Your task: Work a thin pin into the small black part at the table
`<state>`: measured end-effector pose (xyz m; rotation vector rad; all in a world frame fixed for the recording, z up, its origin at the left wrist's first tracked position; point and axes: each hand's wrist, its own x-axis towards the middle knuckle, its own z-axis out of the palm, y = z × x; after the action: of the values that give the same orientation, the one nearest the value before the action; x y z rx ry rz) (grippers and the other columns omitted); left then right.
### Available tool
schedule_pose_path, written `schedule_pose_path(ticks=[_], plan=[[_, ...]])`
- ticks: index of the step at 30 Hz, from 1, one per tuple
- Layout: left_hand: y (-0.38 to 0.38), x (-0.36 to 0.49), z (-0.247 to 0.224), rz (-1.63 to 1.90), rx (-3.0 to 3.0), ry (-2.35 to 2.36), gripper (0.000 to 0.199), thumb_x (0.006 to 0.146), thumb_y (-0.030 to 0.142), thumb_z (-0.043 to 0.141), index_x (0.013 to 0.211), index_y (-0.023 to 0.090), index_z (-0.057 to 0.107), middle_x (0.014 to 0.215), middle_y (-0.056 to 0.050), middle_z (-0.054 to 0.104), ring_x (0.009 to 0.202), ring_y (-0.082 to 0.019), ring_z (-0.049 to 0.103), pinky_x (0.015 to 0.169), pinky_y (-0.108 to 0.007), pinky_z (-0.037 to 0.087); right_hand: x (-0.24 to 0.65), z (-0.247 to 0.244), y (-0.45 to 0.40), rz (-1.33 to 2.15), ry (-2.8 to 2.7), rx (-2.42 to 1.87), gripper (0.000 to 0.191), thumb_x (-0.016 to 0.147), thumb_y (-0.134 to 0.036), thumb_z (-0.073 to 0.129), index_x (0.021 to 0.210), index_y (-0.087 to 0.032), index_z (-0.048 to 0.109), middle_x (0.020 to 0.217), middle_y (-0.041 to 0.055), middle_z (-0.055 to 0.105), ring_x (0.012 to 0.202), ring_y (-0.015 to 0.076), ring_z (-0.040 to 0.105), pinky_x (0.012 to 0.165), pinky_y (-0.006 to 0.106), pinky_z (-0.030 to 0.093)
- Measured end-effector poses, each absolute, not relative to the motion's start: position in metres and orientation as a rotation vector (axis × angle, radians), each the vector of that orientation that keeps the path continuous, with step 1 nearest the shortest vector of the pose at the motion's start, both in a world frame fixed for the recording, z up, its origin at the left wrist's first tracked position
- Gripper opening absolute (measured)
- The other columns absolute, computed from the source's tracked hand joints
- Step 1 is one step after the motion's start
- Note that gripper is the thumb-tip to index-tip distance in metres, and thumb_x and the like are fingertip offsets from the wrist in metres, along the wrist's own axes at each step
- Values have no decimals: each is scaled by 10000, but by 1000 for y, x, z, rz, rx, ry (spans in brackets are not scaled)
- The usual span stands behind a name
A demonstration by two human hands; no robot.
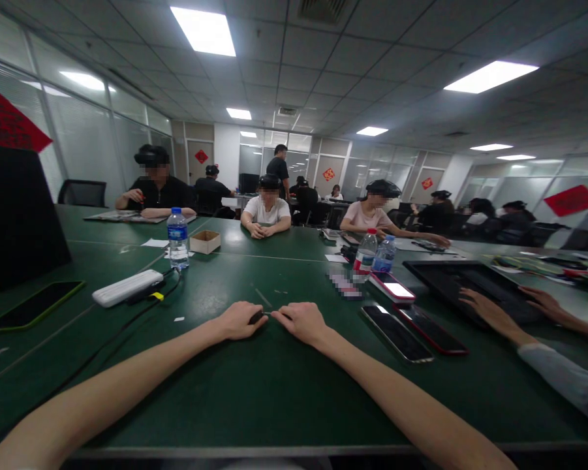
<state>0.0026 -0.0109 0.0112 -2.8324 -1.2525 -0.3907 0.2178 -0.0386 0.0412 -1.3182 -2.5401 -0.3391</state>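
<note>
Over the green tabletop [235, 391], my two hands nearly meet in the middle of the view. My left hand [239, 320] is closed around a small dark object [256, 318], most of it hidden by the fingers. A thin, pale tip seems to stick out from it toward the right. My right hand [301, 321] is also closed, thumb and finger pinched close to that tip. What it pinches is too small to make out. Just beyond the hands lies a faint, thin clear strip [263, 298].
A white power bank [127, 288] with a black cable, a water bottle [178, 238] and a small box [205, 242] stand left. Phones [396, 333] lie right, near bottles [365, 253]. A neighbour's hands [494, 313] rest at a black tray [470, 287]. Several people sit opposite.
</note>
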Motion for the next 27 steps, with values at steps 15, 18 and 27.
schedule_pose_path(ticks=[15, 18, 27], plan=[[-9, 5, 13, -335, -2840, -1285, 428, 909, 501, 272, 885, 192, 567, 805, -75, 648, 717, -203, 614, 610, -277, 402, 178, 37, -88, -334, -2763, -458, 446, 912, -517, 333, 817, -235, 666, 662, 4, 640, 592, 105, 537, 582, 233, 330], [-10, 5, 14, -320, -2836, -1266, 427, 909, 501, 269, 882, 192, 563, 805, -77, 648, 724, -207, 617, 613, -278, 403, 192, 39, -72, -368, -2704, -639, 460, 932, -477, 313, 801, -212, 665, 684, 15, 646, 608, 106, 542, 571, 233, 317], [-12, 5, 15, -339, -2841, -1249, 431, 904, 503, 278, 934, 184, 568, 846, -87, 648, 761, -219, 616, 653, -298, 422, 225, 38, -29, -304, -2535, -1195, 522, 928, -520, 285, 827, -192, 678, 748, 36, 670, 653, 112, 577, 585, 215, 339]])
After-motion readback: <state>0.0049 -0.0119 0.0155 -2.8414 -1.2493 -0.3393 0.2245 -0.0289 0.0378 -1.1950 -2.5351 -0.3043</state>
